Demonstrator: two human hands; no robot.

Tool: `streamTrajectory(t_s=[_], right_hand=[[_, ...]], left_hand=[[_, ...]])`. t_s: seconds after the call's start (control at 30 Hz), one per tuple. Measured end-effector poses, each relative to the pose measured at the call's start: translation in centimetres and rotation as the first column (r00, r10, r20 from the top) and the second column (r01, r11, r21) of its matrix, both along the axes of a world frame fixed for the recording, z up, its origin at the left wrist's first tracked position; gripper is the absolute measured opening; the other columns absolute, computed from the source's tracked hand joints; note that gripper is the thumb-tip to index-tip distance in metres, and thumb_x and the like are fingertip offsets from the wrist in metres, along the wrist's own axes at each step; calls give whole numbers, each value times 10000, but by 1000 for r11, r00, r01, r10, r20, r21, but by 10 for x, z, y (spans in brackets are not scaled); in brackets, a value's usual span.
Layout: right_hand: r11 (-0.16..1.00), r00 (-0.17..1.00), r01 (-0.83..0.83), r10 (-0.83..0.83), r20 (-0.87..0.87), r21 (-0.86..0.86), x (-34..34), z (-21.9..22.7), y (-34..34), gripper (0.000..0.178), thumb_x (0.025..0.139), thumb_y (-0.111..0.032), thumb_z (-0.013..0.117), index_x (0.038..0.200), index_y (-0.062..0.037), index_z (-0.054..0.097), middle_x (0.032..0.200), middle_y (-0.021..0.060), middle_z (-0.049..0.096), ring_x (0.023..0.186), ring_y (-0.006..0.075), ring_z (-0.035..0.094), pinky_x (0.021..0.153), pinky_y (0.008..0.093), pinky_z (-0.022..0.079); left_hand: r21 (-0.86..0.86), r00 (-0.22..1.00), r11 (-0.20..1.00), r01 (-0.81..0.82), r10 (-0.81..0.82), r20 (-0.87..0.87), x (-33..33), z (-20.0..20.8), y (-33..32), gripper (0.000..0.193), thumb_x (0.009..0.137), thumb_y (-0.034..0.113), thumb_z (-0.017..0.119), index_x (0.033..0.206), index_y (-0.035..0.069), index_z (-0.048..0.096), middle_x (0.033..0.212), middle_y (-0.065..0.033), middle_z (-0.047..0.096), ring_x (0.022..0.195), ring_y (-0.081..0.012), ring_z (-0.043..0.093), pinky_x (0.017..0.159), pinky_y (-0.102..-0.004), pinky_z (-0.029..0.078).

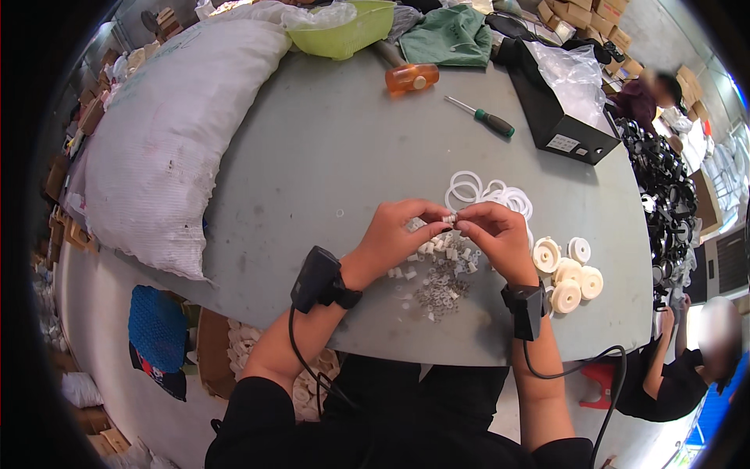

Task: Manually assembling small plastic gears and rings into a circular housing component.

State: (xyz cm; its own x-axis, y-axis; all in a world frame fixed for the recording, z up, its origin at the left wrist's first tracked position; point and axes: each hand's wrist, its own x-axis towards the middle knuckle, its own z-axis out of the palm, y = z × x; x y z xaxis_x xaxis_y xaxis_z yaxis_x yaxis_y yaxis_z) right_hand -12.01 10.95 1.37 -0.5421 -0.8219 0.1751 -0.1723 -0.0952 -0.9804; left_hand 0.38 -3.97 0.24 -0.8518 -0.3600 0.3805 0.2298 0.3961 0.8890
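Note:
Both hands meet over the table (312, 156), above a heap of small parts. Between thumb and fingers, my left hand (400, 231) pinches a small whitish cylindrical part (449, 220). My right hand (500, 238) grips the same part from the other side; its finer details are too small to make out. Below them lie small white plastic pieces (461, 255) and a spread of little clear and metallic bits (442, 295). White rings (512, 199) rest just beyond the right hand. Several round cream plastic discs (566, 295) sit to its right.
A large white sack (172, 141) fills the left side. Toward the back are a green basin (344, 31), a green cloth (449, 37), an orange-headed mallet (412, 78), a screwdriver (492, 121) and a black box (558, 117). Two people are at the right; cables hang from both wrists.

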Motion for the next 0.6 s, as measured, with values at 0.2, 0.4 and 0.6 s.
streamTrajectory(t_s=[0.2, 0.4, 0.6], right_hand=[[991, 979, -133, 126, 162, 28, -5, 5, 5, 187, 812, -78, 647, 964, 27, 617, 862, 66, 650, 786, 121, 610, 715, 244, 494], [997, 990, -57, 50, 135, 44, -2, 1, 10, 219, 823, -88, 631, 1019, 6, 608, 825, 64, 652, 754, 103, 600, 677, 233, 482], [1000, 1000, -26, 26, 3, 14, 14, -10, -6, 278, 803, -141, 672, 1049, -24, 613, 855, 54, 646, 738, 92, 599, 635, 223, 487]], left_hand=[[160, 992, 980, 117, -124, 34, -1, 1, -1, 184, 752, 51, 694, 921, -3, 644, 858, -70, 667, 825, -117, 627, 724, -238, 483], [82, 998, 994, 68, -69, 5, -6, -5, 7, 135, 735, 47, 711, 809, 7, 606, 819, -35, 641, 797, -101, 592, 678, -228, 463], [-177, 981, 966, -191, 183, -61, 3, -6, 7, 174, 687, 75, 727, 776, 11, 592, 743, -85, 612, 683, -218, 599, 621, -283, 461]])
